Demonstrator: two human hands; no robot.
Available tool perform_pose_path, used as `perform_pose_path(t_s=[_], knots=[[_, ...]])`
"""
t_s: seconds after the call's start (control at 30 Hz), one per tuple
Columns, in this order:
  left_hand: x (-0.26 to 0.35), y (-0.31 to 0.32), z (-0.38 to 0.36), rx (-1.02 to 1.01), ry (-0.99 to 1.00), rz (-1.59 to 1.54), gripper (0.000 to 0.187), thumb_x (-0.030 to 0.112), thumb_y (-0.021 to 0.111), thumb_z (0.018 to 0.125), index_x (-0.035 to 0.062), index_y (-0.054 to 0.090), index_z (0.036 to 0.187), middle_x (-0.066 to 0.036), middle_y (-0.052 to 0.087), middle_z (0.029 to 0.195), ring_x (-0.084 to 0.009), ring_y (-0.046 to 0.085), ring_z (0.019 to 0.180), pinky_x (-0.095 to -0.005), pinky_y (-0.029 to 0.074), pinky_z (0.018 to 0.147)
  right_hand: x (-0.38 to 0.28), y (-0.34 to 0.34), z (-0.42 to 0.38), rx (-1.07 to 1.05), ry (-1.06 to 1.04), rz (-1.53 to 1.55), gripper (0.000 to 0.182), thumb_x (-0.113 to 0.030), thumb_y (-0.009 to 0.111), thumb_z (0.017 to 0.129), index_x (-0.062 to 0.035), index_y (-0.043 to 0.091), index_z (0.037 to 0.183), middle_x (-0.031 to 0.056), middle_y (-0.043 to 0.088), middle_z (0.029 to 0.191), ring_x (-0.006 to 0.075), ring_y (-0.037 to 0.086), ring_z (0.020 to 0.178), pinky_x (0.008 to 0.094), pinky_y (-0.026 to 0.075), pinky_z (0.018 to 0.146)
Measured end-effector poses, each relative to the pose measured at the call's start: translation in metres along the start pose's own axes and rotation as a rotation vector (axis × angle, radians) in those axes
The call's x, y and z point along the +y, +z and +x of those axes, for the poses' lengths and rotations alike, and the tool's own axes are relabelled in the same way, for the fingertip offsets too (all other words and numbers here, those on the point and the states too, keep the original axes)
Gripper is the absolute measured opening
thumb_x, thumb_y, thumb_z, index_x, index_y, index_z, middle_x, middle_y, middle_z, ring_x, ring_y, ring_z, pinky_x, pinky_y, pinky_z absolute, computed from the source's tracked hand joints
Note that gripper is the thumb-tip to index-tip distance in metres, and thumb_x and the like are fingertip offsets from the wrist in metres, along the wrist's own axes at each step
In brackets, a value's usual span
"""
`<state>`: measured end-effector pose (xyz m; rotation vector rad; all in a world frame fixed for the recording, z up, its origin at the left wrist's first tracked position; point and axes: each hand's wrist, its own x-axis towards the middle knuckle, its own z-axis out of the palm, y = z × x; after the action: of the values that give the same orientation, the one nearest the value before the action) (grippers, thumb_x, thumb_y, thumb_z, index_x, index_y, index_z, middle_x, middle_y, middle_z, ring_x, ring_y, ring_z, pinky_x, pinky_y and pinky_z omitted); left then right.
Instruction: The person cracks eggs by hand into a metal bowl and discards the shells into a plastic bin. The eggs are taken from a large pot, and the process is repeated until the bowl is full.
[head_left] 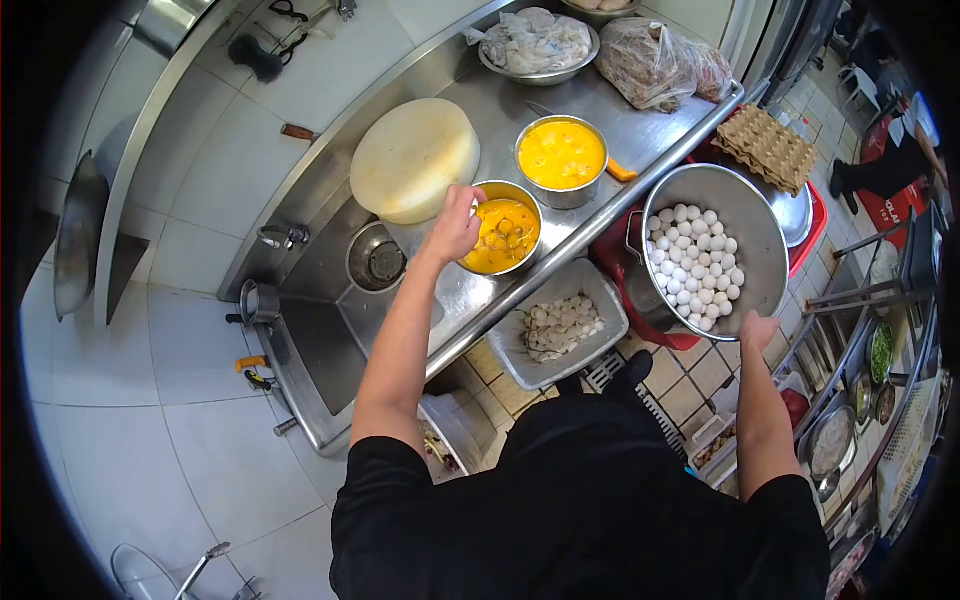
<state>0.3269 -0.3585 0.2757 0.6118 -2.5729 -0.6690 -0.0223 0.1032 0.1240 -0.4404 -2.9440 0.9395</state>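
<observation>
My left hand [458, 228] is at the near-left rim of a steel pot [541, 225] holding cracked eggs with whole yolks [503, 235]. Its fingers are curled together over the rim, and I cannot make out what is in them. To the right, a large deep steel pot [752, 215] holds many white eggs [693, 262]. My right hand [758, 330] is closed on that pot's near-right rim, with the fingertips partly hidden. Behind the first pot, a second steel pot [562, 197] contains bright yellow egg [562, 153].
A thick round cutting board [415, 160] lies on the steel counter beside the sink [325, 335]. Below the counter edge stands a grey bin of eggshells [565, 325]. Bagged food [650, 65], egg trays [765, 148] and a crowded rack [850, 330] surround the area. Another person stands far right.
</observation>
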Motion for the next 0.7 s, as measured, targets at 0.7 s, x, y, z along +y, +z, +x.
perform_pose_path(t_s=[0.7], knots=[[0.112,0.086,-0.023,0.364,0.305,0.082,0.028,0.005,0.057,0.078,0.0095,0.06,0.105,-0.022,0.038,0.127,-0.0377,0.053,0.101,-0.043,0.046,0.086,0.001,0.001,0.004,-0.004,0.008,-0.07,0.057,-0.017,0.057,0.067,0.0098,0.043,0.115,0.0304,0.053,0.114,0.0426,0.052,0.107,0.0432,0.04,0.095]])
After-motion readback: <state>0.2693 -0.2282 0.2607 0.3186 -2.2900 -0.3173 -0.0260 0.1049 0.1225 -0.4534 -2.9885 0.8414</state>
